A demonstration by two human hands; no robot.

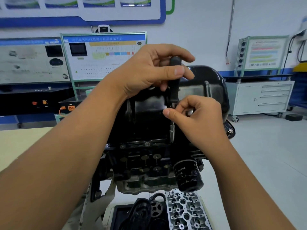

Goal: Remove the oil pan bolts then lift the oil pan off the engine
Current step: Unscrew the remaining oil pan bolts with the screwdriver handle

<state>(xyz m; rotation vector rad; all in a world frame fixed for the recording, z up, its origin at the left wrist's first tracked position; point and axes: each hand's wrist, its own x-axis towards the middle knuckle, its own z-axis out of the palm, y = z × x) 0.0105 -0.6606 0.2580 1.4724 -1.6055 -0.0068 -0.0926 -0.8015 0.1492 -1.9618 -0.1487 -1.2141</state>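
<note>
Workshop | left hand (146, 70) grips driver handle (174, 80) | right hand (197, 118) pinches shaft (172, 128) | oil pan (207, 90)

oil pan (207, 90) on engine (146, 163) | oil filter (188, 175) right | cylinder head (186, 211) in front

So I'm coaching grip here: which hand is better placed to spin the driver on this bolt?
Left hand: it grips the driver handle at the top. The right hand only pinches the shaft above the socket, steadying it.
</note>
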